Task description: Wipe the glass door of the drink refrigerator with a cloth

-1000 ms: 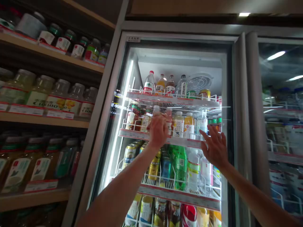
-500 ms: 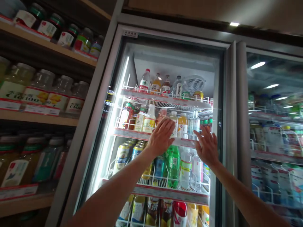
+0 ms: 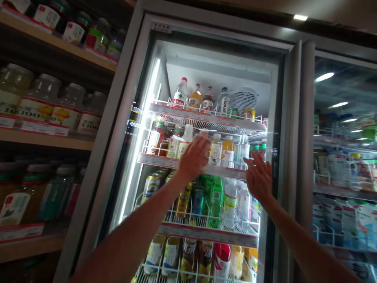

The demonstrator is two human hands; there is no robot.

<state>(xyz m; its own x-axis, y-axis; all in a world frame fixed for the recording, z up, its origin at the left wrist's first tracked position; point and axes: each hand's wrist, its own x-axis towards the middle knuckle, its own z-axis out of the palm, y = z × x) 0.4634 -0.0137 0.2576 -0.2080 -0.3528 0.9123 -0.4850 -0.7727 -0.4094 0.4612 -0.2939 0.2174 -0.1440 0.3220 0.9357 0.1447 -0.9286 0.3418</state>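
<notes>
Fridge (image 3: pixel 212 19): a tall, brightly lit cabinet in the middle of the view.
Side shelves (image 3: pixel 44 137): left of the fridge, unlit, lined with capped bottles (image 3: pixel 38 108).
Second fridge (image 3: pixel 338 94): right of the fridge, streaked with reflected light.
Glass door (image 3: pixel 218 63): the thing being worked at, across the fridge's front; it looked closed, with faint lettering (image 3: pixel 138 125) over its left part.
Middle rack (image 3: pixel 147 158): inside the fridge, second from the top.
Left hand (image 3: pixel 194 159): near the middle of the fridge's front, fingers close together and blurred; whether they held anything or touched the pane could not be told. The step in hand seemed to be this hand's work across the glass, and the next move seemed to call for a level palm and even pressure.
Right hand (image 3: pixel 259 177): toward the right of the fridge's front, fingers spread wide, nothing visible in them; perhaps it gave support.
Orange bottle (image 3: pixel 227 151): inside the fridge, on the middle rack, seen between the two hands.
</notes>
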